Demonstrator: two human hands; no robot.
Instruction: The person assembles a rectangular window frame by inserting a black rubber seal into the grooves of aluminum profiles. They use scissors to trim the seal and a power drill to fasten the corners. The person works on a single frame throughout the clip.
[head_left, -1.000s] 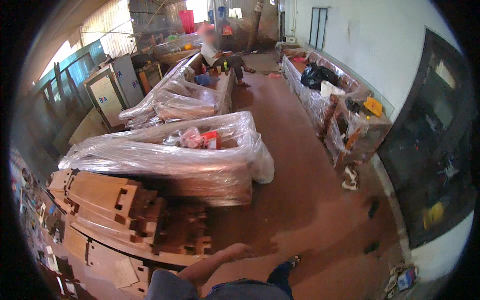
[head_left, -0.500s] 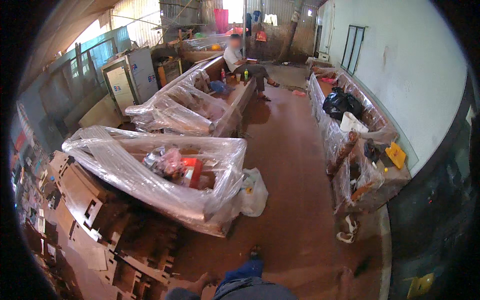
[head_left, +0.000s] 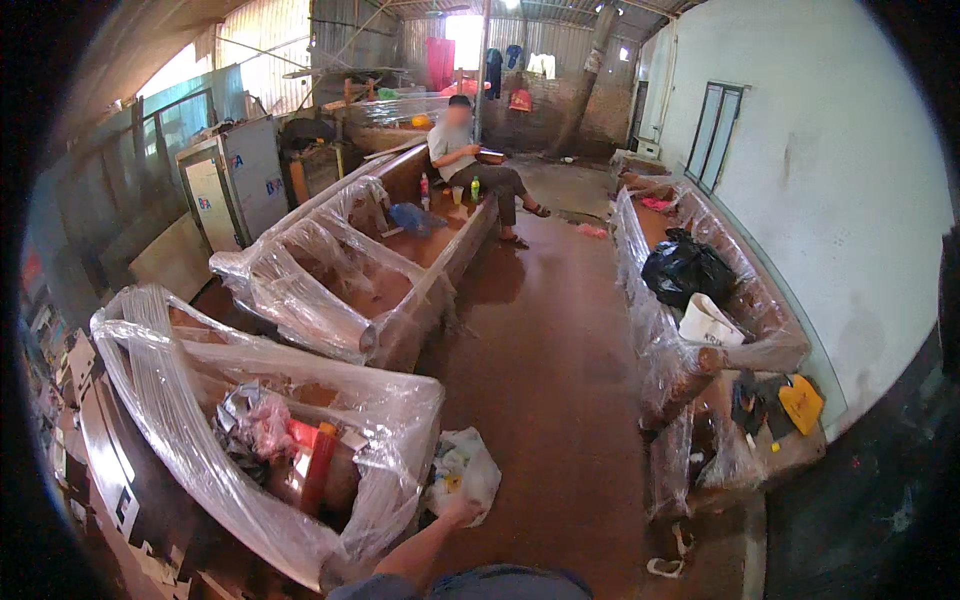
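Note:
My left hand (head_left: 458, 513) reaches forward from the lower edge, in front of the lower part of a whitish translucent plastic bag (head_left: 466, 470). The bag is bulging and sits against the end of a wooden bench (head_left: 425, 400) wrapped in clear film. Whether my fingers touch or grip the bag cannot be made out, as they are small and blurred. On that bench's seat lie a red box (head_left: 318, 465) and crumpled pink and grey plastic (head_left: 262, 425). My right hand is outside the picture.
Another film-wrapped bench (head_left: 375, 345) stands beyond, where a person (head_left: 462, 150) sits beside bottles (head_left: 474, 188). Along the right wall, a wrapped bench (head_left: 690, 365) bears a black bag (head_left: 688, 268) and a white bag (head_left: 710, 318). Brown floor (head_left: 560, 400) runs between.
My view has moved forward and tilted up. My left hand, earlier low by my legs, now extends over the plastic bag's lower edge. The seated person's head and arms have shifted.

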